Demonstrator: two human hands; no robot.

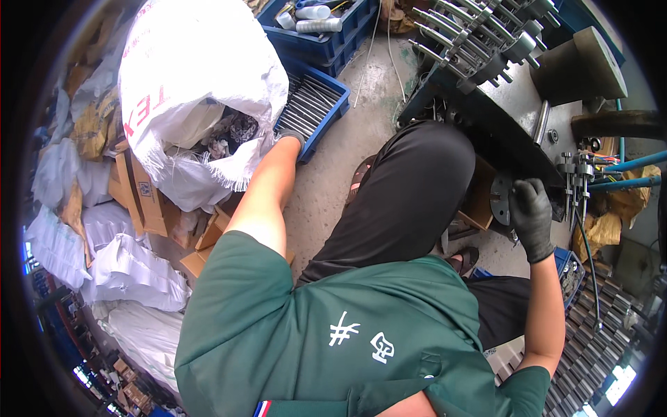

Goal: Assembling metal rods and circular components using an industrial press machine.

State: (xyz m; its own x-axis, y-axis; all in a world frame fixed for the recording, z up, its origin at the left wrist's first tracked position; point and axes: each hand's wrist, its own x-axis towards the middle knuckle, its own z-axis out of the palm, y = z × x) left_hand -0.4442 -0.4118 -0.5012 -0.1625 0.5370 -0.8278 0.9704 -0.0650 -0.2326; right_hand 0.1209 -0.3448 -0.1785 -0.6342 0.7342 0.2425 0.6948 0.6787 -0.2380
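My left arm reaches forward to a blue crate (338,115) of thin metal rods (309,104). Only the grey-gloved back of my left hand (293,136) shows at the crate's near end; its fingers are hidden by the white sack (201,62). On the right, my right hand (533,217) wears a dark grey glove, its fingers curled in beside a round metal plate with holes (499,199). Whatever those fingers hold, if anything, is hidden. Just beyond that hand stands a group of upright metal rods with collars (577,174).
A dark metal bench (479,125) carries a fixture of shafts (472,42) and a large dark cylinder (583,66). Stacked blue crates (347,35) stand ahead. Cardboard boxes (142,191) and white bags (128,271) crowd the left; rows of metal bars (604,347) lie at lower right.
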